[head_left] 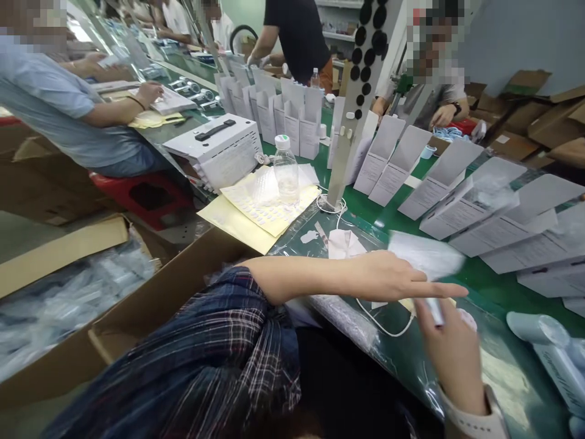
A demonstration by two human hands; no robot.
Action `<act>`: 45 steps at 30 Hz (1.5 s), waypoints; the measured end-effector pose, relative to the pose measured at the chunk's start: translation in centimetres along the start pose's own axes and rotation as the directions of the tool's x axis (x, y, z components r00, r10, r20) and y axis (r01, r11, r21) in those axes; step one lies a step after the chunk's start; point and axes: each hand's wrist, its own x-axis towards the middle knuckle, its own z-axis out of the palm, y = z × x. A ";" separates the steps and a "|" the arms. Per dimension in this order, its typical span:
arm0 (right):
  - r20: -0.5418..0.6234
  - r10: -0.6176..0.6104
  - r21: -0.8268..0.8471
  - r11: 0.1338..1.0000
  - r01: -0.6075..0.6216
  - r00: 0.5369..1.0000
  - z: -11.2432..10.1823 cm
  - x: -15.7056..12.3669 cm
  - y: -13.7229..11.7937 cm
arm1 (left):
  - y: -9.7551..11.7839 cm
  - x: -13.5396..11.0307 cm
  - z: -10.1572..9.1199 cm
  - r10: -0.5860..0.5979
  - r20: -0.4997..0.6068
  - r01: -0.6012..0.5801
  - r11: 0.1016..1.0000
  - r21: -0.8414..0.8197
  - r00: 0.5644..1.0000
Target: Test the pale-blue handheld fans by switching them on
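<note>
Hands meet at 4 o'clock in the view, over the green worktop (484,286). The left hand (393,277), reaching across from a plaid sleeve (219,353), is spread flat with its fingers straight, pointing to 3 o'clock. It grips nothing that can be made out. A blurred white sheet (425,253) lies just beyond its knuckles at 1 o'clock, and whether the two touch cannot be told. The right hand (450,350), just below the left at 5 o'clock, is closed in a pinch on a small white piece (435,312), which sits under the left fingertips. A thin white cable (388,329) loops on the worktop beneath both hands. At 2 o'clock of the hands, open white cartons (457,201) lie in a slanting row. At 10 o'clock, well apart, a clear bottle (286,174) stands upright on yellow sticker sheets (247,222). A cardboard box (150,299) sits at 9 o'clock, beside the sleeve.
</note>
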 end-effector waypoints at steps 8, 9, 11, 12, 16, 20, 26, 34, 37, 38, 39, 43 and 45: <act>-0.126 0.335 0.158 0.936 -0.315 0.934 -5.4 -0.5 2.9 | -3.3 0.1 -0.6 -0.318 0.013 0.305 0.896 -0.323 0.948; -0.127 0.375 0.182 0.919 -0.350 0.918 -5.3 -1.1 3.4 | -3.7 0.6 0.0 -0.278 0.062 0.282 0.900 -0.331 0.959; -0.108 0.453 0.294 0.865 -0.407 0.885 -4.9 -2.5 4.3 | -4.2 1.8 1.7 -0.201 0.209 0.261 0.911 -0.319 0.957; -0.098 0.482 0.355 0.834 -0.421 0.871 -4.7 -3.2 4.7 | -4.3 2.5 2.8 -0.178 0.281 0.263 0.915 -0.305 0.943; -0.073 0.538 0.470 0.761 -0.447 0.840 -3.7 -5.2 6.3 | -3.7 5.0 7.0 -0.212 0.383 0.317 0.919 -0.234 0.899; -0.002 0.485 0.456 0.778 -0.431 0.874 -2.7 -6.3 7.1 | -2.8 6.2 9.1 -0.277 0.353 0.373 0.895 -0.244 0.894; -0.087 0.147 0.195 0.973 -0.128 0.985 1.5 -4.9 5.6 | -5.3 5.7 9.8 -0.376 0.335 0.499 0.730 -0.467 0.864; 0.014 0.057 -0.055 0.997 -0.056 0.998 4.1 -2.6 4.8 | -7.1 5.4 10.0 -0.514 0.208 0.513 0.571 -0.641 0.832; 0.020 0.022 -0.117 0.993 -0.019 1.000 4.1 -2.4 4.0 | -6.8 5.0 8.4 -0.488 0.085 0.417 0.628 -0.657 0.869; 0.023 0.007 -0.127 0.992 -0.004 1.000 3.9 -2.2 3.8 | -6.5 4.9 7.8 -0.457 0.061 0.387 0.666 -0.637 0.887; 0.026 -0.005 -0.132 0.991 0.009 1.000 3.6 -1.9 3.7 | -6.1 4.8 7.3 -0.406 0.058 0.358 0.720 -0.595 0.912; -0.025 0.054 -0.097 0.994 -0.056 0.998 1.4 -0.7 3.9 | -2.9 4.4 5.8 -0.075 0.157 0.112 0.964 -0.241 0.985; -0.087 0.155 0.037 0.988 -0.153 0.984 0.1 -0.5 3.8 | -0.8 4.2 4.7 -0.001 0.182 0.024 0.992 -0.124 0.983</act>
